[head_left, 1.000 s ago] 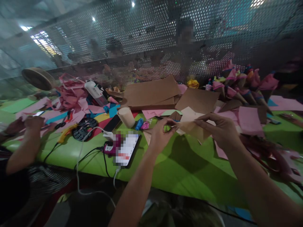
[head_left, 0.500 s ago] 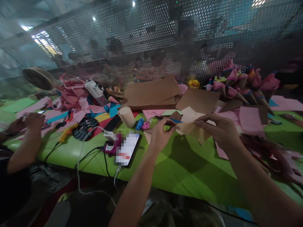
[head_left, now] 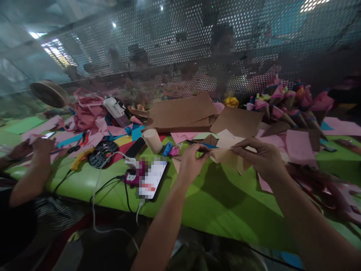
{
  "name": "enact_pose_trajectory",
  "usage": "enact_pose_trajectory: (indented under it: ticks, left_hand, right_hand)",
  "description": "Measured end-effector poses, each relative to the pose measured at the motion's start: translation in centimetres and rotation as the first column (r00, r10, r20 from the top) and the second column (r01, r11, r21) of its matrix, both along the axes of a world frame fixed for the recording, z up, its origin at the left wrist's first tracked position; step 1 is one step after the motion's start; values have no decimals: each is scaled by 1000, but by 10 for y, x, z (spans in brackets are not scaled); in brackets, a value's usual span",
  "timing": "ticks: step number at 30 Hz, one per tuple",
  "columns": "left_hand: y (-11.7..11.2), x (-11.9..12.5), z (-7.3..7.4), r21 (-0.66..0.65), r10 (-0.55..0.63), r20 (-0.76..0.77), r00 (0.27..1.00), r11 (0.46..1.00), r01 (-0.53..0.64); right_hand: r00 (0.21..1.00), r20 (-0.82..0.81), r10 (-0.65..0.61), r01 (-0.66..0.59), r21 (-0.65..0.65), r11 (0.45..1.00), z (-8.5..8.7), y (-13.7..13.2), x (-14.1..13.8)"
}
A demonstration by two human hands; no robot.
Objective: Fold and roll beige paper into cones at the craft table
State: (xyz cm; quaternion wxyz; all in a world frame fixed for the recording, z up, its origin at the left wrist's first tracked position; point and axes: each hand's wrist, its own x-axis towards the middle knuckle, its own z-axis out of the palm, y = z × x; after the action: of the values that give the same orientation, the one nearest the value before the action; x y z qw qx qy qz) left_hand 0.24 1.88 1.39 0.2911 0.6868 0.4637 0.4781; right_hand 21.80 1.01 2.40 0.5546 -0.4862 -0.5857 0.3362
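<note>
A piece of tan paper (head_left: pixel 222 154) is stretched between my two hands, just above the green table (head_left: pixel 222 203). My left hand (head_left: pixel 194 162) pinches its left end between thumb and fingertips. Its right end is pinched by my right hand (head_left: pixel 259 156), palm turned down. Behind the held piece lie a pale paper sheet (head_left: pixel 227 136) and brown card (head_left: pixel 238 122). Left of my left hand are small blue and pink crumpled bits (head_left: pixel 170 149) and a cream cylinder (head_left: pixel 152 140).
A phone (head_left: pixel 153 180) charges by a purple power strip (head_left: pixel 132 177). A yellow glue gun (head_left: pixel 81 160) and scissors (head_left: pixel 75 147) lie further left, near a co-worker's hands (head_left: pixel 39 146). Paper cones (head_left: pixel 290 105) crowd the back right. A reddish tool (head_left: pixel 329 188) lies at right.
Both hands keep their pinch on the tan paper and have barely moved. The view has shifted slightly. The co-worker's hands at far left have moved a little.
</note>
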Motion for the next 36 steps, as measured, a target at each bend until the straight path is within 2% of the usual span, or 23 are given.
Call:
enact_pose_trajectory:
  ticks: [4, 10, 17, 19, 22, 26, 29, 33, 36]
  left_hand:
    - [-1, 0, 0, 12, 20, -10, 1000, 1000, -20]
    - [-1, -2, 0, -54, 44, 31, 999, 998, -42]
    - [2, -4, -2, -92, -13, 162, 987, 995, 28]
    - [1, -4, 1, -59, -9, 110, 994, 998, 16]
    - [-4, -2, 7, 46, 16, -68, 998, 999, -13]
    - [-10, 4, 8, 70, -91, -218, 972, 992, 109]
    - [-11, 7, 5, 69, -100, -228, 969, 991, 119]
    - [-10, 6, 4, 60, -74, -233, 970, 994, 90]
    - [-11, 6, 4, 50, -98, -261, 960, 992, 114]
  right_hand:
    - [1000, 26, 7, -7, 18, 1000, -3, 1, 1]
    - [993, 115, -12, 2, 90, 996, -8, 3, 3]
    - [990, 140, -4, -11, 112, 994, -1, 1, 1]
    - [990, 140, 2, -18, 117, 993, -2, 0, 1]
    - [991, 137, -1, -16, 119, 993, -7, 1, 0]
    - [976, 207, 60, -83, 105, 991, -15, 0, -4]
    - [962, 261, 85, -116, 104, 988, -18, -2, -8]
    - [972, 232, 33, -58, 102, 993, -18, -4, -10]
    - [970, 243, 9, -37, 113, 993, -18, -5, -12]
